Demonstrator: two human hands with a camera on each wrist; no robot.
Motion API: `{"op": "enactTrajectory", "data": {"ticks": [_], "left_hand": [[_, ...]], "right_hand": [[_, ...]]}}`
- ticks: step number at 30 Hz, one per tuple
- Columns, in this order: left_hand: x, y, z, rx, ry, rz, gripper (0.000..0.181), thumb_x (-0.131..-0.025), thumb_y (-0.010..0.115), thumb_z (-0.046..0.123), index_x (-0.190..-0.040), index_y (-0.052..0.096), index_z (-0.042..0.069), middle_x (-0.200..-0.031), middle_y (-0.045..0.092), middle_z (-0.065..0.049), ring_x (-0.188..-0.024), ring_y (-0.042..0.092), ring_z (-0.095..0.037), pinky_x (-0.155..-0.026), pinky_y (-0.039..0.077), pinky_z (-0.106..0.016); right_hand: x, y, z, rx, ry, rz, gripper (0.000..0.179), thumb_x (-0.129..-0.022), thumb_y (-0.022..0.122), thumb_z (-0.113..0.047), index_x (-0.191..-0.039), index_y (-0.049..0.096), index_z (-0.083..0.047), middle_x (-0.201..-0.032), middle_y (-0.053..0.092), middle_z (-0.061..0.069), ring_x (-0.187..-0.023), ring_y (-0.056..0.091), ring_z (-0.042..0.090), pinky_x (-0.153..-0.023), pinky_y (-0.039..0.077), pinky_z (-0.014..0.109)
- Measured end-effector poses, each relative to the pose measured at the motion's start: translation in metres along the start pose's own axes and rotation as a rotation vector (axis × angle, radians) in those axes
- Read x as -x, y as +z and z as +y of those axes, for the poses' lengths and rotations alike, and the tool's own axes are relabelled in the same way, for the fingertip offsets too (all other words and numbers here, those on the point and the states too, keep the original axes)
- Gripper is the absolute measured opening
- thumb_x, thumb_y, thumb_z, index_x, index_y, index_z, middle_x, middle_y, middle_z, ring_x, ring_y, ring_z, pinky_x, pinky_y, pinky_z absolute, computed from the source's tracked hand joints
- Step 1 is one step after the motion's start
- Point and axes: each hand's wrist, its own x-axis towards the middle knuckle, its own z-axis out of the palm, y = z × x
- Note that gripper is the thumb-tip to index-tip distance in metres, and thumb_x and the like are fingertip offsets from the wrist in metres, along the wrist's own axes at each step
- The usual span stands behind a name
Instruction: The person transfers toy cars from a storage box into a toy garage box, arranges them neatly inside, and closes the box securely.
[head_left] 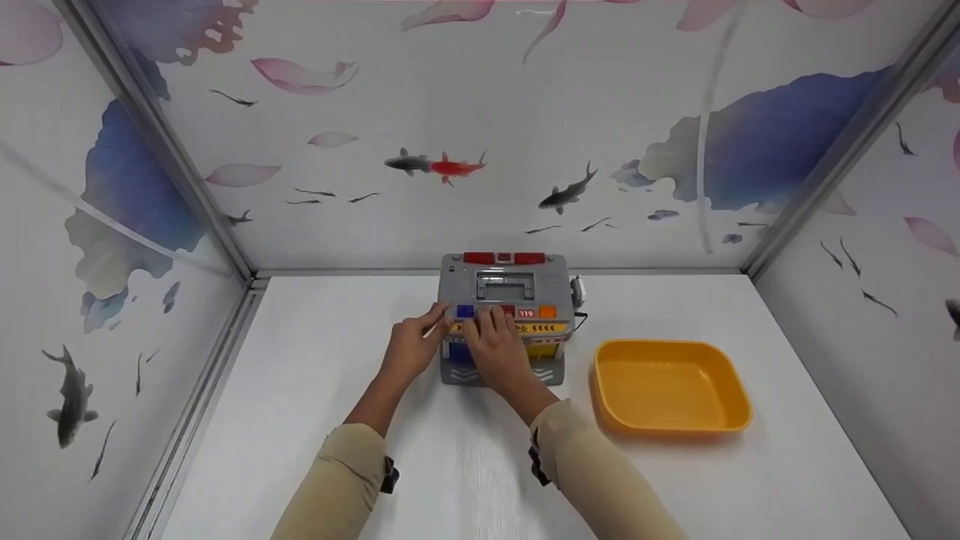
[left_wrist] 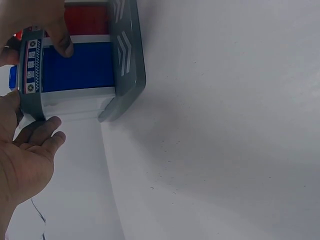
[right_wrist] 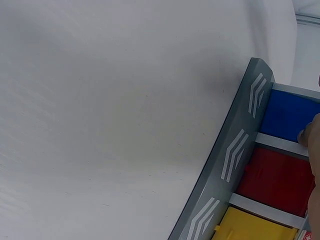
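Note:
A grey toy garage (head_left: 555,281) stands on the white table against the back wall. Its front has a blue door (left_wrist: 82,67), a red door (right_wrist: 275,180) and a yellow door (right_wrist: 250,227). Coloured buttons, among them an orange one (head_left: 547,311), line its roof's front edge. My left hand (head_left: 411,349) holds the garage's left front corner, with curled fingers against the white side wall in the left wrist view. My right hand (head_left: 501,356) reaches over the front roof edge. Its fingers lie on top by the buttons, and its thumb (left_wrist: 62,42) touches the blue door.
An orange tray (head_left: 675,431) sits on the table (head_left: 315,322), right of the garage. Wall panels (head_left: 480,217) printed with fish and petals enclose the table at the back and both sides. A handle-like part (head_left: 578,291) sticks out from the garage's right side.

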Motion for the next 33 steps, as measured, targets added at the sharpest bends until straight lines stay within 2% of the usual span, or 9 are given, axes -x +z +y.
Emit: {"op": "enactTrajectory", "data": {"ticks": [7, 17, 21, 27, 33], "left_hand": [[0.002, 0.002, 0.002, 0.008, -0.012, -0.009, 0.048, -0.113, 0.065, 0.040, -0.157, 0.064, 0.020, -0.163, 0.056, -0.010, -0.150, 0.060, -0.032, -0.124, 0.053, -0.050], [0.000, 0.002, 0.004, -0.005, 0.006, -0.009, 0.048, -0.113, 0.064, 0.042, -0.157, 0.063, 0.022, -0.164, 0.055, -0.011, -0.150, 0.061, -0.034, -0.124, 0.053, -0.051], [0.000, 0.002, 0.003, -0.001, -0.001, -0.016, 0.048, -0.113, 0.065, 0.042, -0.157, 0.063, 0.022, -0.165, 0.054, -0.010, -0.151, 0.060, -0.033, -0.124, 0.053, -0.050], [0.007, 0.009, -0.003, 0.027, -0.006, -0.017, 0.048, -0.113, 0.065, 0.043, -0.157, 0.064, 0.023, -0.165, 0.054, -0.010, -0.151, 0.059, -0.032, -0.124, 0.053, -0.050], [0.009, 0.008, 0.001, -0.025, -0.006, 0.005, 0.049, -0.113, 0.063, 0.047, -0.158, 0.063, 0.026, -0.165, 0.056, -0.007, -0.151, 0.059, -0.034, -0.126, 0.051, -0.054]], "right_hand": [[0.003, 0.002, -0.001, -0.001, 0.004, 0.030, 0.051, -0.096, 0.090, -0.018, -0.133, 0.057, -0.009, -0.140, 0.060, 0.018, -0.133, 0.058, 0.037, -0.116, 0.058, 0.050], [0.002, 0.006, 0.001, 0.041, 0.012, 0.109, 0.047, -0.096, 0.089, -0.021, -0.128, 0.057, -0.010, -0.133, 0.059, 0.016, -0.125, 0.057, 0.034, -0.108, 0.060, 0.044], [0.003, 0.007, -0.002, 0.022, 0.025, 0.105, 0.047, -0.096, 0.090, -0.020, -0.129, 0.058, -0.010, -0.134, 0.060, 0.017, -0.126, 0.058, 0.034, -0.109, 0.061, 0.046], [0.013, 0.005, -0.006, -0.009, 0.059, 0.059, 0.046, -0.098, 0.088, -0.020, -0.131, 0.057, -0.010, -0.136, 0.059, 0.016, -0.127, 0.055, 0.034, -0.111, 0.059, 0.048], [0.015, -0.004, -0.010, -0.061, 0.100, -0.006, 0.043, -0.104, 0.080, -0.030, -0.133, 0.056, -0.010, -0.142, 0.059, 0.015, -0.132, 0.053, 0.034, -0.114, 0.054, 0.056]]}}
